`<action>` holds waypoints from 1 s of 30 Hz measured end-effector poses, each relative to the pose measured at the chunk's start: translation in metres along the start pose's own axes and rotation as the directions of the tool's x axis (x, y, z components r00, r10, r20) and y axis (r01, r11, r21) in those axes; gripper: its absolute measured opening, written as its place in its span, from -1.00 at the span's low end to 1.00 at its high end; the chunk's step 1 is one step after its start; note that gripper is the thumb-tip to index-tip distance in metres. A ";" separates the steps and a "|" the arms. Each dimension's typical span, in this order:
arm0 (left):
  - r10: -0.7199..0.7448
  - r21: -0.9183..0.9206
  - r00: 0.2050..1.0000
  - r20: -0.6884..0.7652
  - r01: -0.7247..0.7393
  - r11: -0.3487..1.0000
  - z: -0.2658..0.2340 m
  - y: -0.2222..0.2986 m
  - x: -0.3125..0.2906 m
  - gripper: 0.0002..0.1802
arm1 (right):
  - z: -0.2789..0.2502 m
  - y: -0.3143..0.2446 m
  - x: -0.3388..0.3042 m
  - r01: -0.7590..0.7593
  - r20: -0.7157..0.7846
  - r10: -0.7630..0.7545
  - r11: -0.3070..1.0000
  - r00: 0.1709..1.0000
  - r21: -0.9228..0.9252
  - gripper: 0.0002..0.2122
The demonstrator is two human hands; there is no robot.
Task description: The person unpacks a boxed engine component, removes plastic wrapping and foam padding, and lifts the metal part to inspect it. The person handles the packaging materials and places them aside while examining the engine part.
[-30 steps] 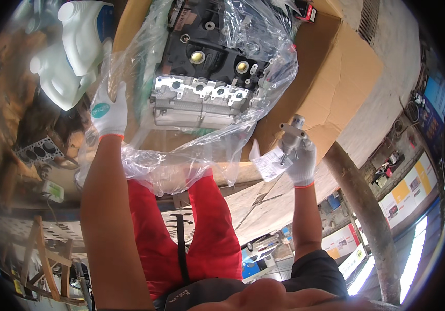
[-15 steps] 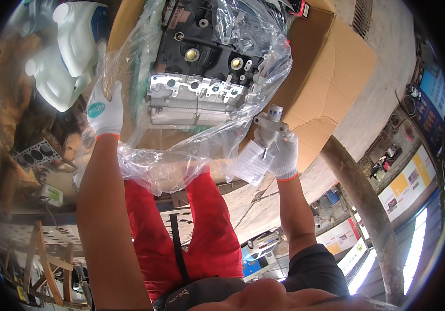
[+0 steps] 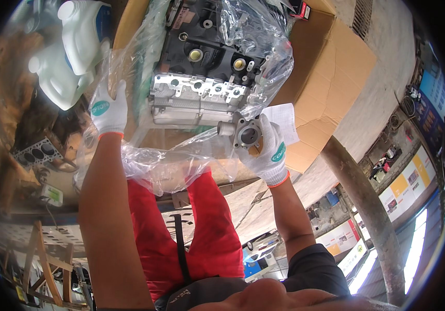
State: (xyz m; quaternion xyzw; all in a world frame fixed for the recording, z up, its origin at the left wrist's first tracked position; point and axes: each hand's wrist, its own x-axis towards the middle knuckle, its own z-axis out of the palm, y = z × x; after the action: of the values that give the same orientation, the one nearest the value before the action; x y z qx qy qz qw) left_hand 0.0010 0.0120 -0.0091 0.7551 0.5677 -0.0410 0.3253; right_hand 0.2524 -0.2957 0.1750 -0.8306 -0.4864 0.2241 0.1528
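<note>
A flanged metal housing (image 3: 240, 129) is clasped in the grip of the gloved right hand (image 3: 265, 154), its round bore turned into view and its pipe stub pointed left; it is held near the closest right corner of the engine (image 3: 214, 57), and a paper sheet (image 3: 286, 120) is carried by the same hand — how firmly cannot be told. Should this one-handed grip slip, the housing could be dropped and a machined face nicked; the stub could be snagged by the loose clear film (image 3: 181, 149), and the sheet could be lost if the fingers are shifted. The film is met by the gloved left hand (image 3: 110, 111) at the left side; whether it is pinched or only pressed cannot be seen. The engine is contained in the cardboard carton (image 3: 331, 88), loosely surrounded by film, its silver port face exposed; two white jugs (image 3: 83, 39) are placed to the left — their contents hidden.
</note>
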 end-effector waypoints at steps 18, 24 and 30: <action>-0.015 0.074 1.000 -0.002 0.015 0.997 -0.001 0.004 0.000 -0.32 | 0.025 -0.005 -0.011 -0.363 0.547 0.193 -0.566 0.815 0.741 -0.13; -0.025 0.076 1.000 -0.018 0.026 0.997 0.004 -0.003 -0.001 -0.32 | 0.031 -0.028 0.000 -0.322 0.644 0.199 -0.734 0.739 0.597 -0.23; -0.022 0.077 1.000 -0.010 0.023 0.997 0.001 0.000 -0.001 -0.32 | 0.036 -0.036 0.005 -0.314 0.702 0.256 -0.757 0.665 0.573 -0.24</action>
State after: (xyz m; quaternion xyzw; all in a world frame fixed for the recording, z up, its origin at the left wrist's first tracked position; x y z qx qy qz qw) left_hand 0.0008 0.0108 -0.0102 0.7608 0.5757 -0.0628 0.2928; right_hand 0.2093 -0.2728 0.1606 -0.3555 0.3568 0.5651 0.6534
